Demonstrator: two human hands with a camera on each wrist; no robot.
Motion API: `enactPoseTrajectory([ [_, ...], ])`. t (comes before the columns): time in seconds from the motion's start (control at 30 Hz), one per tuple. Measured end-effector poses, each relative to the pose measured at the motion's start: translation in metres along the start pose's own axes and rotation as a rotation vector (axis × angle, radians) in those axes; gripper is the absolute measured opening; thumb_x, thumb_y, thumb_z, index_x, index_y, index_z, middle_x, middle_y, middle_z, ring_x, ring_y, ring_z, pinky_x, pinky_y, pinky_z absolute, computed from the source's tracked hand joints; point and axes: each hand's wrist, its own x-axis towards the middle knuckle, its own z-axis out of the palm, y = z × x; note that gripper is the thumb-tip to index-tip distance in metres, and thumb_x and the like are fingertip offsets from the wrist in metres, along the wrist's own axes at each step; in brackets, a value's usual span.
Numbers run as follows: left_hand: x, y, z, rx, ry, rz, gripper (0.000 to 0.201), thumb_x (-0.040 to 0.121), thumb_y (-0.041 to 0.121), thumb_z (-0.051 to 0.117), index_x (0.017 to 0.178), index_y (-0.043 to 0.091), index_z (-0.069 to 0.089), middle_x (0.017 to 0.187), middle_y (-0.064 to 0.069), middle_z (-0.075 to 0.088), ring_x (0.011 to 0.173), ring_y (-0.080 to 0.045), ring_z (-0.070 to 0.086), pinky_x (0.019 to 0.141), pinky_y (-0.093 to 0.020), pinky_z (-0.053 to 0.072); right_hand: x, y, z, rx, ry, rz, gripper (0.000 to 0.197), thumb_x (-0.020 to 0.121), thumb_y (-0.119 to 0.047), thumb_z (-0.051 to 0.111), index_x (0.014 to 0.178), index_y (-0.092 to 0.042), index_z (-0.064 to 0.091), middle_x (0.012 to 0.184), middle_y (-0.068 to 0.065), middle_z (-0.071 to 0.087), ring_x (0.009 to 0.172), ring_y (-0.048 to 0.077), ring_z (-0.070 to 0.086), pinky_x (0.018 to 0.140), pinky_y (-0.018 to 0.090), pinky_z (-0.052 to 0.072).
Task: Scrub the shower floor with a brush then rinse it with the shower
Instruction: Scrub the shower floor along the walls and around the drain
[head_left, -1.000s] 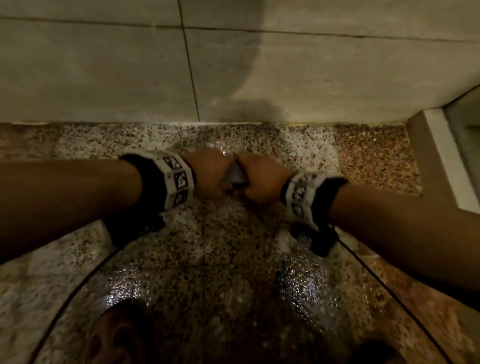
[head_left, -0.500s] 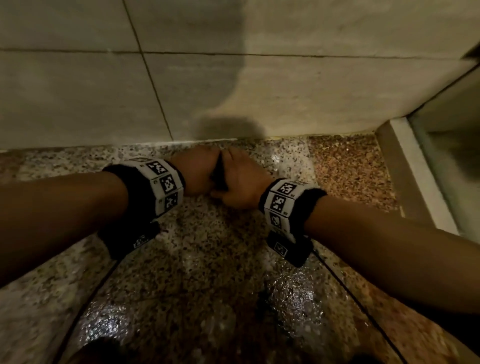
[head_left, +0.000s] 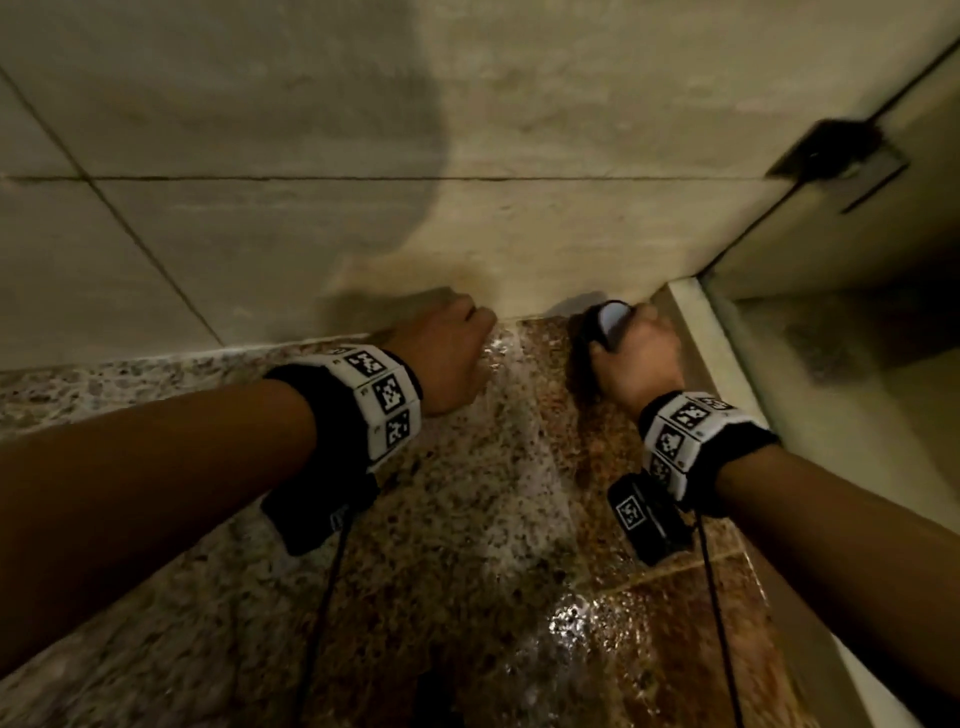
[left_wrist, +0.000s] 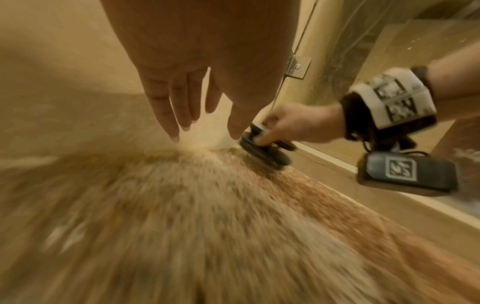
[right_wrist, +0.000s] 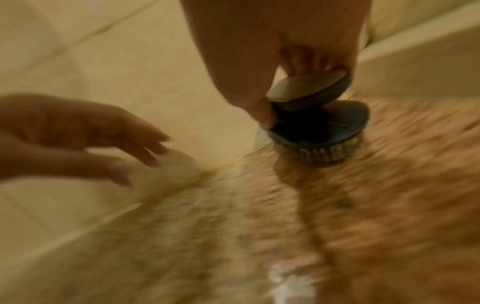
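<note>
Step in hand: we judge the scrubbing stage is under way; no rinse water or shower head is in view.
Brush: the round dark brush (head_left: 605, 325) stands bristles-down on the shower floor (head_left: 467, 519), in the far right corner where the tiled wall (head_left: 311, 208) meets the pale threshold (head_left: 696, 332).
Right hand: the right hand (head_left: 636, 358) grips the brush's knob from above, fingers and thumb curled round it.
Left hand: the left hand (left_wrist: 197, 86) holds nothing; its fingers are extended and loosely spread, tips just beside the wall's base.
Key relation: the brush lies just to the right of the left hand and apart from it. The wall and threshold close off far and right, so we judge the open run for the next stroke is near and left. The right hand alone has the brush.
Brush axis: knob up, bristle face flat to the floor, as far as the blur allows.
View differences: the head view shows the left hand only from behind, resembling a fist; the left wrist view shows straight fingers. The right wrist view (right_wrist: 315, 131) alone shows the bristles meeting the floor. Both wrist views are motion-blurred.
Floor condition: wet sheen on the speckled stone in the head view.
</note>
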Motion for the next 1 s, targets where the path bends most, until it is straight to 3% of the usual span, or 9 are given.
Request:
enactPoseTrajectory([
  [0.13, 0.019, 0.015, 0.002, -0.066, 0.052, 0.040, 0.042, 0.093, 0.027, 0.052, 0.129, 0.006, 0.045, 0.126, -0.015, 0.044, 0.115, -0.031, 0.044, 0.095, -0.040, 0.039, 0.008, 0.008, 0.011, 0.027, 0.040, 0.165, 0.062, 0.089, -0.038, 0.062, 0.131, 0.003, 0.043, 0.131, 0.024, 0.050, 0.120, 0.041, 0.048, 0.099, 0.044, 0.042],
  [0.27, 0.035, 0.029, 0.015, -0.104, -0.046, 0.038, 0.047, 0.088, 0.022, 0.055, 0.132, 0.012, 0.043, 0.126, -0.014, 0.044, 0.114, -0.032, 0.045, 0.095, -0.043, 0.041, -0.007, -0.029, 0.027, 0.164, -0.026, -0.275, 0.046, 0.085, -0.033, 0.062, 0.124, -0.009, 0.061, 0.117, 0.016, 0.065, 0.104, 0.034, 0.062, 0.089, 0.036, 0.047],
  [0.33, 0.038, 0.027, 0.013, -0.038, -0.042, 0.038, 0.050, 0.086, 0.020, 0.056, 0.134, 0.013, 0.043, 0.129, -0.015, 0.043, 0.115, -0.033, 0.043, 0.096, -0.043, 0.041, -0.008, -0.033, 0.023, 0.263, -0.014, -0.360, 0.047, 0.083, -0.031, 0.064, 0.126, -0.013, 0.061, 0.116, 0.013, 0.066, 0.103, 0.033, 0.062, 0.088, 0.033, 0.046],
  [0.47, 0.039, 0.030, 0.003, 0.100, -0.007, 0.144, 0.043, 0.087, 0.015, 0.055, 0.128, 0.002, 0.049, 0.127, -0.020, 0.047, 0.116, -0.037, 0.044, 0.095, -0.048, 0.041, 0.024, 0.022, 0.002, 0.134, 0.050, 0.166, 0.052, 0.083, -0.037, 0.069, 0.123, -0.006, 0.057, 0.121, 0.019, 0.062, 0.112, 0.037, 0.058, 0.092, 0.040, 0.048],
  [0.53, 0.042, 0.035, 0.000, 0.106, 0.001, 0.166, 0.043, 0.087, 0.013, 0.052, 0.128, 0.001, 0.050, 0.130, -0.021, 0.047, 0.118, -0.037, 0.043, 0.097, -0.047, 0.039, 0.019, 0.024, 0.002, 0.128, 0.048, 0.231, 0.057, 0.084, -0.040, 0.068, 0.127, -0.006, 0.054, 0.125, 0.018, 0.059, 0.115, 0.037, 0.056, 0.093, 0.041, 0.047],
  [0.67, 0.050, 0.047, 0.004, 0.106, -0.110, 0.168, 0.059, 0.092, 0.015, 0.048, 0.147, 0.011, 0.028, 0.153, -0.010, 0.026, 0.138, -0.028, 0.026, 0.113, -0.036, 0.025, -0.004, -0.013, 0.018, 0.211, 0.003, -0.357, 0.046, 0.083, -0.038, 0.058, 0.123, -0.017, 0.063, 0.113, 0.010, 0.068, 0.099, 0.033, 0.065, 0.081, 0.034, 0.049],
  [0.7, 0.052, 0.049, 0.005, 0.125, -0.132, 0.182, 0.062, 0.092, 0.013, 0.047, 0.150, 0.013, 0.022, 0.156, -0.008, 0.018, 0.141, -0.026, 0.021, 0.115, -0.035, 0.022, 0.002, -0.008, 0.011, 0.205, 0.007, -0.329, 0.045, 0.083, -0.038, 0.058, 0.122, -0.018, 0.063, 0.112, 0.009, 0.068, 0.098, 0.032, 0.065, 0.080, 0.034, 0.050],
  [0.83, 0.055, 0.047, 0.007, 0.171, -0.162, 0.179, 0.067, 0.094, 0.016, 0.047, 0.152, 0.018, 0.014, 0.159, -0.005, 0.009, 0.144, -0.025, 0.017, 0.114, -0.038, 0.026, 0.028, 0.035, -0.004, 0.024, 0.016, 0.180, 0.049, 0.089, -0.033, 0.061, 0.127, -0.004, 0.052, 0.125, 0.018, 0.058, 0.114, 0.036, 0.055, 0.092, 0.040, 0.047],
  [1.0, 0.062, 0.058, 0.007, 0.145, -0.132, 0.220, 0.066, 0.091, 0.025, 0.053, 0.149, 0.013, 0.025, 0.156, -0.008, 0.020, 0.141, -0.025, 0.024, 0.114, -0.036, 0.024, -0.016, -0.009, 0.024, -0.053, -0.013, -0.266, 0.036, 0.092, -0.030, 0.051, 0.121, -0.008, 0.052, 0.116, 0.012, 0.060, 0.105, 0.034, 0.057, 0.079, 0.036, 0.046],
])
